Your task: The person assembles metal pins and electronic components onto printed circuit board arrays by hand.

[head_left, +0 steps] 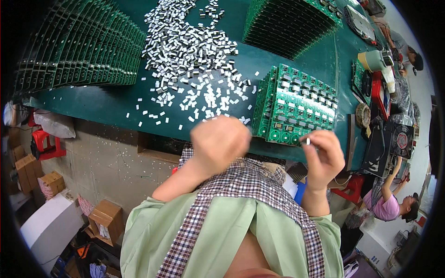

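My right hand (324, 157) is raised at the near right corner of a stack of green circuit boards (296, 106). Its thumb and index finger pinch a small white-topped component (308, 141). Rows of dark and white parts sit on the top board. My left hand (220, 141) is over the table's front edge, left of that stack, smeared by motion; its fingers look curled, and what they hold, if anything, is hidden. Just beyond it spreads a loose pile of small white and dark components (190, 51), with single ones scattered toward the edge.
Tall racks of upright green boards (88, 46) stand at the left of the green table (236, 88), with another board stack (292, 28) at the back. Rightward are a cup (371, 60), a red tray (381, 95) and a fan (401, 140). Two people work farther right. Cardboard boxes (106, 220) sit left.
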The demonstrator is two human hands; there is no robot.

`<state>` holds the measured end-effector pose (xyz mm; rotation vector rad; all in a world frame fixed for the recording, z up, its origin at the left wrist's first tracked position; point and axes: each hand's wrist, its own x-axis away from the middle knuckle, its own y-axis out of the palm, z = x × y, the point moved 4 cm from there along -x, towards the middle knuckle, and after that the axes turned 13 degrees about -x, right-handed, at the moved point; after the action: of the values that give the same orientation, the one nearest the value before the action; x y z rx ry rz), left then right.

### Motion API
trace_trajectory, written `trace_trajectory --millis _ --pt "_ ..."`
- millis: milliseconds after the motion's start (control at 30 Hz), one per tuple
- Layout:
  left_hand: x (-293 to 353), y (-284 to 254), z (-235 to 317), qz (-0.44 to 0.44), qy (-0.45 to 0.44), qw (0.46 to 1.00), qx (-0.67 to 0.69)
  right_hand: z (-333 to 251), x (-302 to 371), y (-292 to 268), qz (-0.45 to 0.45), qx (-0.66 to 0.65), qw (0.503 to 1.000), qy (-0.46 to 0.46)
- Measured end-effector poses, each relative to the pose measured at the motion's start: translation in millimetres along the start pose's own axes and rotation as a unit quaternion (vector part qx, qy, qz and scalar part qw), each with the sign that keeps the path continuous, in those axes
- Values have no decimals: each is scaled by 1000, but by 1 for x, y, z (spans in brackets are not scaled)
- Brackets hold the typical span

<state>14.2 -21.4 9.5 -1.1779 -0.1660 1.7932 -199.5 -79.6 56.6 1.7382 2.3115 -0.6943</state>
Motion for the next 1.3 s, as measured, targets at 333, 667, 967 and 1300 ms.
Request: trace_trajectory --millis 333,667,967,1300 --pt "2 6 -94 -106 -225 933 -261 -5 -25 -3 -102 221 966 -92" --pt "6 0 -92 -40 -258 950 -171 -10 -26 6 -158 263 942 -138" --pt "-2 -5 -71 -12 -254 967 15 -11 -26 8 -166 272 936 -146" --pt "3 15 18 -145 -309 786 515 -31 -7 42 -158 50 976 -143"
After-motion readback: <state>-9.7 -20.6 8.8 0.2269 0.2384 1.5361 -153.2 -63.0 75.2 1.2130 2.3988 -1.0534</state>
